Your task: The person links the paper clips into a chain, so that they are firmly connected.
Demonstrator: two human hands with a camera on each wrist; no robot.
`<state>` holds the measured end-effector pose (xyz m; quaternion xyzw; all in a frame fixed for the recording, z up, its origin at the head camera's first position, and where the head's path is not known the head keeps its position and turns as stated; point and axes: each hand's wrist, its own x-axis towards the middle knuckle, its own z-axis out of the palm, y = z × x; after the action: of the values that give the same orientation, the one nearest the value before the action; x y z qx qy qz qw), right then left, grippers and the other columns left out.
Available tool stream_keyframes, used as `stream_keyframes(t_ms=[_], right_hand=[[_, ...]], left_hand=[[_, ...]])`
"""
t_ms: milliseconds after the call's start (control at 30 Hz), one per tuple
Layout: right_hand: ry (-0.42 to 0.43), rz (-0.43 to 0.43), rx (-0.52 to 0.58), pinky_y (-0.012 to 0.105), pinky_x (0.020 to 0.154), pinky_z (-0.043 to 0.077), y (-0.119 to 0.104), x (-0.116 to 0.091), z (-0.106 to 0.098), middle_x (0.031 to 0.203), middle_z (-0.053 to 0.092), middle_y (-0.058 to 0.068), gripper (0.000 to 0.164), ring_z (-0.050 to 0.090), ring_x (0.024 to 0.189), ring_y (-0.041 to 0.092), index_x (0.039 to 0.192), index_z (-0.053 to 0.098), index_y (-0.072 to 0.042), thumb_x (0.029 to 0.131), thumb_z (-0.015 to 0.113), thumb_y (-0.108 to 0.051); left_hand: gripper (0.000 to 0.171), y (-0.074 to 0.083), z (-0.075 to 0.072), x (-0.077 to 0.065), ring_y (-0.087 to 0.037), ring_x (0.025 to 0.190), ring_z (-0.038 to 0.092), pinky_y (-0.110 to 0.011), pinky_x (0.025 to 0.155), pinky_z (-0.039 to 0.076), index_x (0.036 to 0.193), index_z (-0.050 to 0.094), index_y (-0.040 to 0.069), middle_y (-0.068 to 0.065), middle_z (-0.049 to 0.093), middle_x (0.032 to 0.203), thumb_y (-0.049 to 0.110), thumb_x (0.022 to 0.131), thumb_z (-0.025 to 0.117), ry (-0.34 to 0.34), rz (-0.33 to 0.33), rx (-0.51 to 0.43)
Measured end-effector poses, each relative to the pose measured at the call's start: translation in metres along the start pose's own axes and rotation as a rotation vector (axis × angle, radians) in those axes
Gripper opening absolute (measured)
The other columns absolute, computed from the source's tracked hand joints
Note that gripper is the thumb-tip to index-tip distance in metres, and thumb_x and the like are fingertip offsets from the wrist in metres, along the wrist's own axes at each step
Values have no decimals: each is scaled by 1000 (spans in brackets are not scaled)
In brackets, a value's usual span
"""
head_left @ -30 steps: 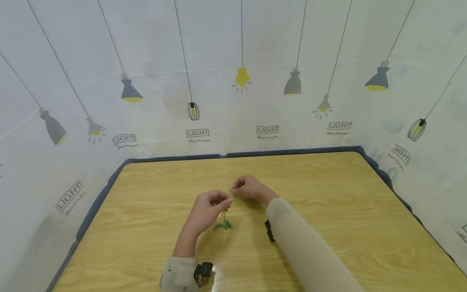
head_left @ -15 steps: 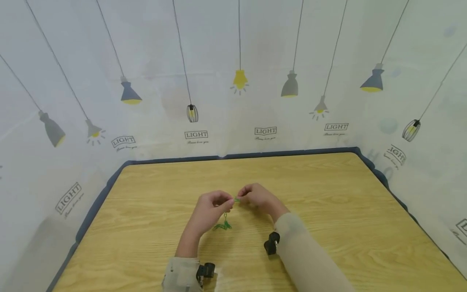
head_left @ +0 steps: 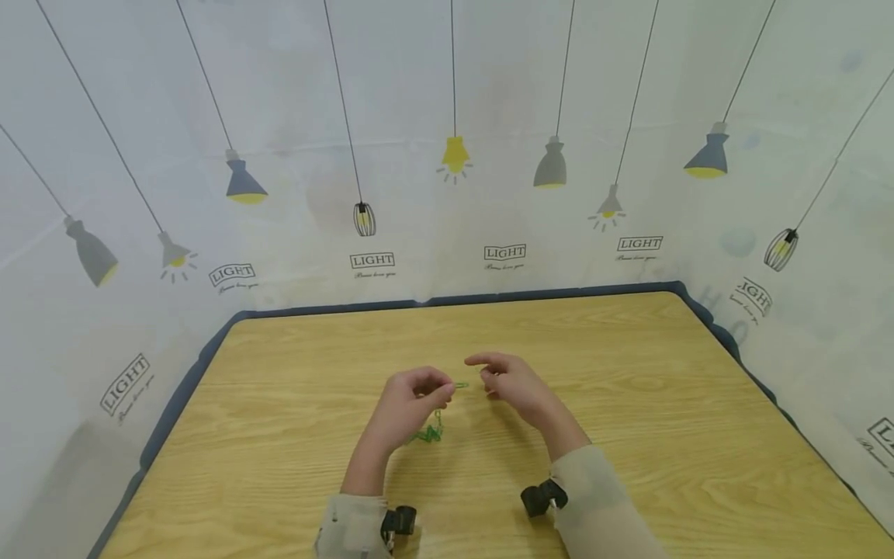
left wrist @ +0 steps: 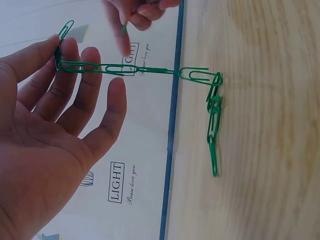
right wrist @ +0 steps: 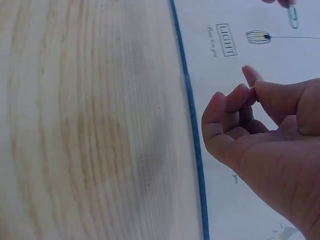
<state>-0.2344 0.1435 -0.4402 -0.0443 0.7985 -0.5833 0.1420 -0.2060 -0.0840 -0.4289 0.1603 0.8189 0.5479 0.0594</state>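
Note:
A chain of linked green paperclips [left wrist: 152, 70] hangs from my left hand [head_left: 408, 404]. Thumb and index finger pinch it near its top, and one end clip [left wrist: 66, 30] sticks out past the fingertips toward my right hand [head_left: 520, 392]. In the head view the lower links [head_left: 429, 435] lie bunched on the table. A gap separates the two hands. Between thumb and a curled finger, my right hand pinches a small green piece, likely another paperclip [left wrist: 124, 29], mostly hidden by the fingers. Its index finger points out straight.
The wooden table [head_left: 628, 388] spreads under both hands, with a dark blue edge [head_left: 545, 294] at the back. Behind it stands a white sheet [head_left: 293, 93] printed with hanging lamps. A small black camera [head_left: 543, 497] sits at each wrist.
My right hand has drawn away from the left toward the right and nearer, and its index finger has straightened. The left hand stays almost in place, the end clip now showing beyond its fingertips.

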Motion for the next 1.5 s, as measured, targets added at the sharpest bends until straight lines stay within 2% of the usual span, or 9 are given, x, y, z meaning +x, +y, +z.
stream_keyframes(t_ms=[100,200,333,467,700,900,1133,1333,1500], right_hand=[[49,-23,23,48,102,56,-2,-10,-2,132,61,18,32,58,101,25,137,68,-10,113,49,-12],[99,-46,85,48,103,57,-4,-19,-3,119,67,16,26,64,101,25,133,68,-6,112,54,-13],[164,-75,183,40,100,61,-8,-30,-4,111,73,11,23,71,98,20,128,68,-2,109,62,-14],[176,-105,240,30,93,63,-11,-40,-4,111,74,12,21,72,95,17,122,70,-1,107,66,-15],[193,-92,215,29,87,61,-15,-58,-3,98,71,7,20,68,86,19,116,75,-5,106,68,-20],[238,-91,178,28,92,58,-19,-68,-6,97,70,5,26,67,90,20,119,74,-4,107,68,-26],[249,-88,205,27,91,60,-19,-73,-8,102,72,4,27,67,89,17,126,71,-2,105,70,-18],[254,-109,192,31,90,59,-21,-73,-5,100,72,7,25,66,88,19,118,74,-1,101,75,-19],[299,-99,172,32,89,55,-23,-74,-3,100,71,5,23,66,92,21,115,76,-4,101,75,-22]], left_hand=[[19,1,2,0,-15,89,71,-44,87,63,112,77,11,-9,78,104,27,106,69,0,5,0],[18,1,3,1,-15,90,71,-45,87,63,111,77,11,-12,78,105,26,106,69,-9,9,-5],[17,1,5,1,-15,90,71,-42,86,63,111,77,12,-10,78,104,26,106,69,-15,12,-1],[17,2,7,-1,-15,89,70,-36,82,62,109,77,14,-5,78,101,28,106,69,-15,20,11],[17,15,9,-5,-15,89,70,-32,79,59,109,77,14,-9,78,104,29,106,69,-18,50,40],[17,23,11,-6,-14,89,69,-32,79,59,109,77,15,-4,77,101,29,106,69,-16,64,31],[16,25,15,-5,-19,91,71,-31,80,59,109,77,15,-8,78,103,28,106,69,-30,78,1],[14,30,17,-6,-16,90,71,-30,81,60,110,78,15,-4,78,102,26,106,69,-23,95,-2],[14,30,16,-7,-16,89,70,-29,81,60,110,78,16,-8,78,103,26,106,69,-14,95,-16]])
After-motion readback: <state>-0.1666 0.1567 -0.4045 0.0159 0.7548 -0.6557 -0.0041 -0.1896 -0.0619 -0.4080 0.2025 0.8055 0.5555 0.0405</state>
